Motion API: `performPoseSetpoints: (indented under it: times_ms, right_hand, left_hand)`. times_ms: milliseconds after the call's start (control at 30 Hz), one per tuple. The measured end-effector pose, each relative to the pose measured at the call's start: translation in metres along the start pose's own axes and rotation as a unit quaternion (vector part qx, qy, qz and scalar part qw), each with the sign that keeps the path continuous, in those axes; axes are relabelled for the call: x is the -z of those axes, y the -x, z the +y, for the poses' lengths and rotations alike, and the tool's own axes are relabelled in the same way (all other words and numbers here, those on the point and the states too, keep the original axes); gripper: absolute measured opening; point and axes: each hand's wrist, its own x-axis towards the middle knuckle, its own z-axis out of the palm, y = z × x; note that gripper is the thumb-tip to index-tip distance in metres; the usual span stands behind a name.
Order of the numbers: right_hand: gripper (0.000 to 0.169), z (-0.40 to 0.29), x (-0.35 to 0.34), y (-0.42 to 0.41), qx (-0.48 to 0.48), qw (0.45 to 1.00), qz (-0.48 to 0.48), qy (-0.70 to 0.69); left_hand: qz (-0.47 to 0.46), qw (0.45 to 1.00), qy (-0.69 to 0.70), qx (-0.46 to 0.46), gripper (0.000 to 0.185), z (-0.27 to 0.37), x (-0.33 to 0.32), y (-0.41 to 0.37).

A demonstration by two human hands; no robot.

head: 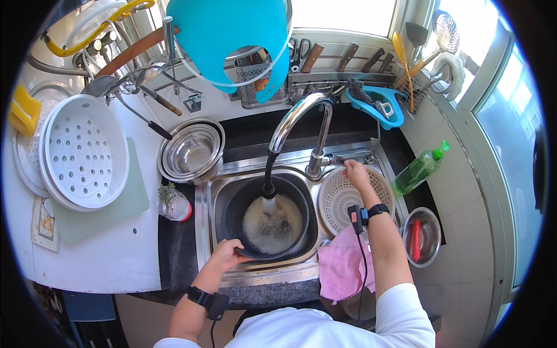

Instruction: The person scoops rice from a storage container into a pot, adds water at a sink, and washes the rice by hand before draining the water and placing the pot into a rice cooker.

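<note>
My left hand [229,255] grips the near-left rim of a dark round pot [234,228], which sits in the left basin of the steel sink [256,275]. Water runs from the black spout hose of the chrome faucet [300,106] into the pot. Inside lies cloudy, pale, bubbling water [272,228]; what is under its surface cannot be made out. Over on the right, my right hand [357,175] has its fingers on the faucet's lever handle [336,159]. Below that forearm a beige plastic colander [341,202] rests over the right basin.
Stacked steel bowls [193,152] and a glass jar [175,204] stand left of the sink. White perforated baskets [85,152] lean farther left. At right are a green soap bottle [417,172] and a steel bowl [428,241]. A pink cloth [343,265] hangs over the front edge.
</note>
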Motion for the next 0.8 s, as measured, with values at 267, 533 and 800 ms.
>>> performPoseSetpoints:
  times_ms: [267, 533, 800]
  right_hand:
    - [0.031, -0.016, 0.008, 0.002, 0.005, 0.990, 0.001, 0.142]
    - [0.028, -0.032, -0.003, 0.024, 0.082, 0.985, 0.091, 0.118]
    - [0.035, -0.027, 0.002, 0.027, 0.084, 0.989, 0.060, 0.106]
  left_hand:
    - [0.015, 0.999, -0.030, -0.017, 0.031, -0.012, -0.008, -0.021]
    - [0.040, 0.997, -0.061, -0.034, 0.033, -0.004, -0.002, -0.017]
    - [-0.018, 1.000, -0.008, 0.009, 0.036, -0.007, 0.014, -0.008]
